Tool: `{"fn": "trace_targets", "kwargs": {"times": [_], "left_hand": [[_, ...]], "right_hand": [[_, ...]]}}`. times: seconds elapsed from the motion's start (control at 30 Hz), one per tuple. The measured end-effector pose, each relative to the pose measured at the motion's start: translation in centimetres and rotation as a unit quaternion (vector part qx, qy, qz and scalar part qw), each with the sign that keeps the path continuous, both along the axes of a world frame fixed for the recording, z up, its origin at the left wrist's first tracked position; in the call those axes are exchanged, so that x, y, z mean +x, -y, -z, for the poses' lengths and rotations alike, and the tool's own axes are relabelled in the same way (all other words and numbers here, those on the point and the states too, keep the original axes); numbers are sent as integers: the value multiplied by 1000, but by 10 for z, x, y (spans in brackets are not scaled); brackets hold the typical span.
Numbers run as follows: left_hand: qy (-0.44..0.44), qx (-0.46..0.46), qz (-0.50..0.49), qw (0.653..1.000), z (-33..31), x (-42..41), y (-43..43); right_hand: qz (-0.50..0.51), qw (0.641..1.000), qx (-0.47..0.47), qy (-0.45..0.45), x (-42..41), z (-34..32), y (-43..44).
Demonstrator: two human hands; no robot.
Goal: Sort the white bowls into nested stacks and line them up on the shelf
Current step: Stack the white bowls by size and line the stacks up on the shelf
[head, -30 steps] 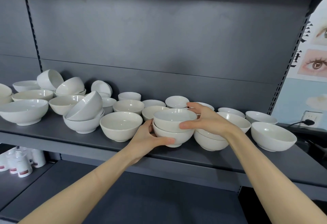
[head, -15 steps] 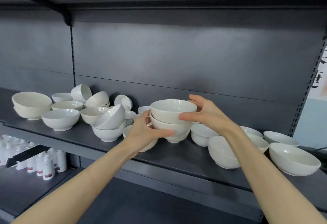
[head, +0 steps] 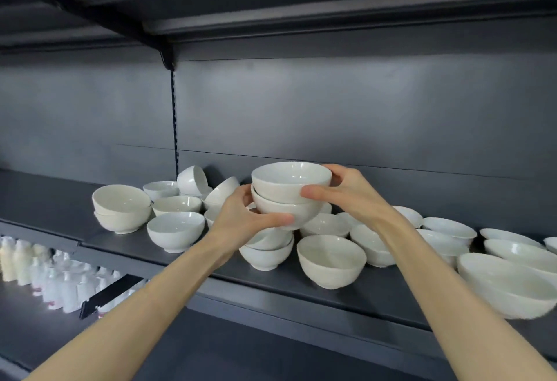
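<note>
Nearest us, our left hand [head: 241, 224] gripped the lower of two nested bowls [head: 286, 183], thumb curled across its front and fingers behind. Our right hand [head: 352, 197] clasped the upper one from three o'clock, thumb on the wall and fingers hooked behind the rim. As far as we could judge, the pair hung clear of the shelf [head: 385, 290], above the clutter.

We took this for the carrying step: a stack made but not yet placed. The next move called for a bare patch of shelf, a level descent, and both grips kept until the foot sat flat, since glazed ceramic slips on itself.

Below the pair, at five o'clock, stood a deep round bowl [head: 330, 260], smooth and glossy. At nine o'clock sat another nested pair [head: 122, 215], and at four o'clock wider, shallower bowls [head: 506, 287]. Farther back, at ten o'clock, tipped bowls [head: 193, 178] leaned before the matte grey back panel [head: 361, 109].
</note>
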State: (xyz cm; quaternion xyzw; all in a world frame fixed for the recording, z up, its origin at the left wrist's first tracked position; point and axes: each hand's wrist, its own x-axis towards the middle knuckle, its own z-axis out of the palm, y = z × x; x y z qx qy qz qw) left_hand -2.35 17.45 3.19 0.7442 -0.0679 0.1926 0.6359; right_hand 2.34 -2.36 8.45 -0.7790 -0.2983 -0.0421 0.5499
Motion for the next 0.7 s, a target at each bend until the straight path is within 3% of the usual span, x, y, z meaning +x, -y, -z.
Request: {"fn": "trace_targets", "kwargs": {"times": [0.27,0.7], "left_hand": [[9,-1,43,999,-1,23,-59],[-28,-19,74,997,40,64,-77]], "right_hand": [[43,998,44,-7,9,6,-60],[64,997,6,-41,43,31,-77]]}}
